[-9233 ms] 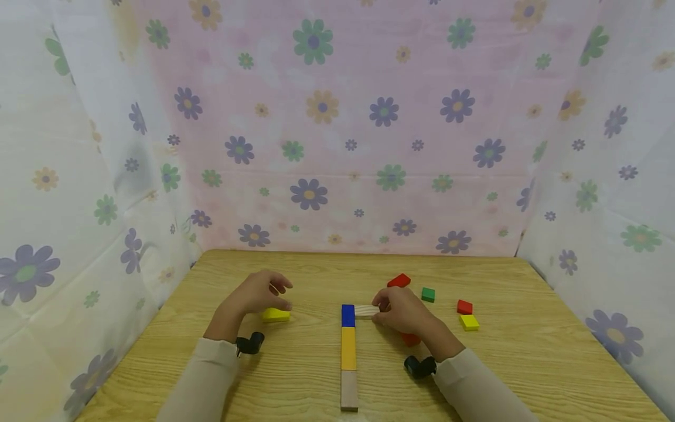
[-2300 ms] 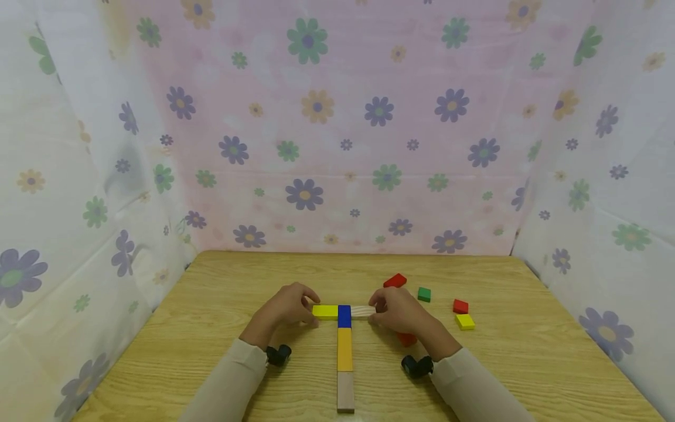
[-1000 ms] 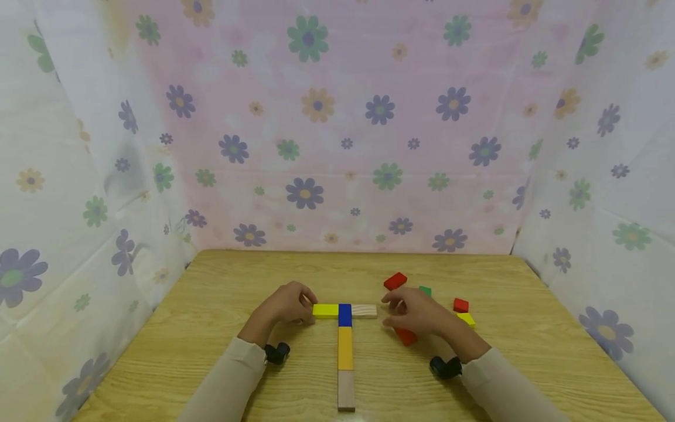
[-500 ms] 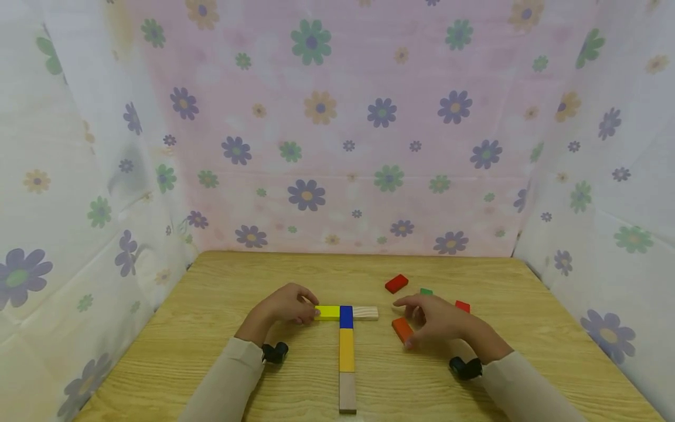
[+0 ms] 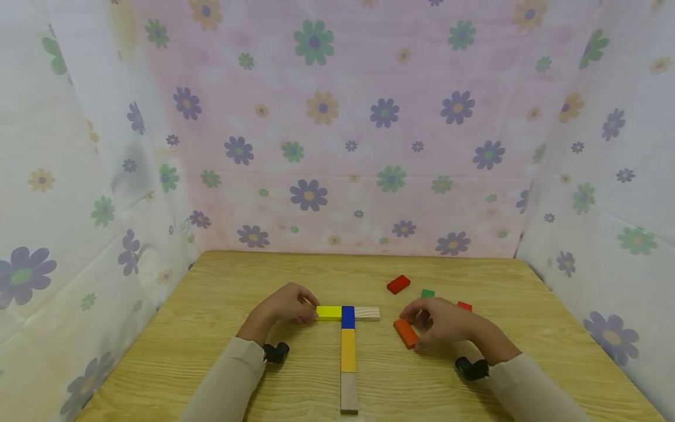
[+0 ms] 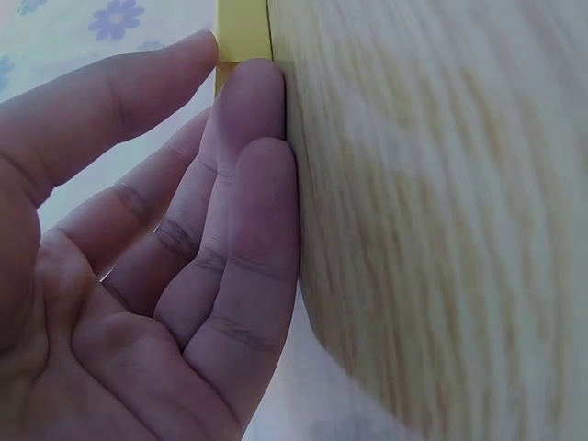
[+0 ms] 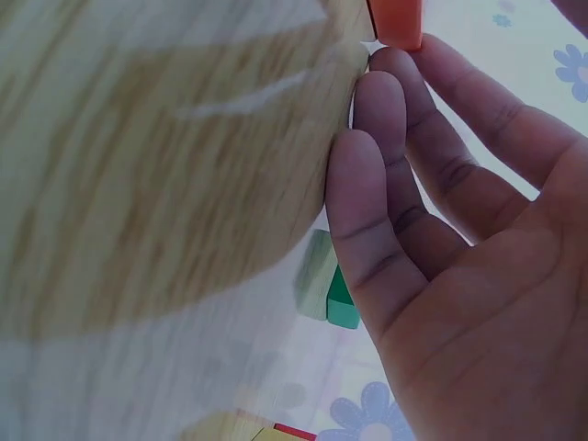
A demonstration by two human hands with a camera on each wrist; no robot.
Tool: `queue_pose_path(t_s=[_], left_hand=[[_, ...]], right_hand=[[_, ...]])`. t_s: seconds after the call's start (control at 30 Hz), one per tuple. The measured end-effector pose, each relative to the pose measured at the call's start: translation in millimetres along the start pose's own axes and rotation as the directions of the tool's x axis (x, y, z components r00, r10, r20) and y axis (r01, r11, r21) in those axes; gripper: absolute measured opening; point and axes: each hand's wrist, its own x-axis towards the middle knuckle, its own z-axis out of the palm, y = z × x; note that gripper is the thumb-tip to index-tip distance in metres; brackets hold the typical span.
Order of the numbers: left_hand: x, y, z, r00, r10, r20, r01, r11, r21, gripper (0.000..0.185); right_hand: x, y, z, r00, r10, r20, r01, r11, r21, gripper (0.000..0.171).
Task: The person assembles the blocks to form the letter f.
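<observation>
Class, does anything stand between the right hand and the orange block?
Nothing visible does: the right hand is right at the orange block. The green block lies farther back, not between them.

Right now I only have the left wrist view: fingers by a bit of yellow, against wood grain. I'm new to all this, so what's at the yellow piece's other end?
Observer: In the head view, the yellow block meets a blue block there.
Visitor: Oh! And past the blue one?
Observer: A pale wooden block carries the row on, to the right of the blue.
Visitor: What about the other hand, is it busy?
Observer: Yes, the right hand spans an orange block from one end to the other.
</observation>
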Motion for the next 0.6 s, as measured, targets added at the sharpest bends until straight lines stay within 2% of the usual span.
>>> queue_pose_path(t_s=[0.37, 0.6], left_hand=[[6.3, -1.2, 4.0, 1.000, 0.005, -0.027, -0.004, 1.000, 0.012, 0.024], [4.9, -2.0, 4.0, 0.999, -0.012, -0.042, 0.013, 1.000, 0.014, 0.023]], right_hand=[[-2.8, -1.3, -1.7, 0.999, 0.006, -0.033, -0.007, 1.000, -0.027, 0.049], [2.4, -2.1, 0.1, 0.995, -0.042, -0.096, 0.029, 0.990, -0.135, 0.043]])
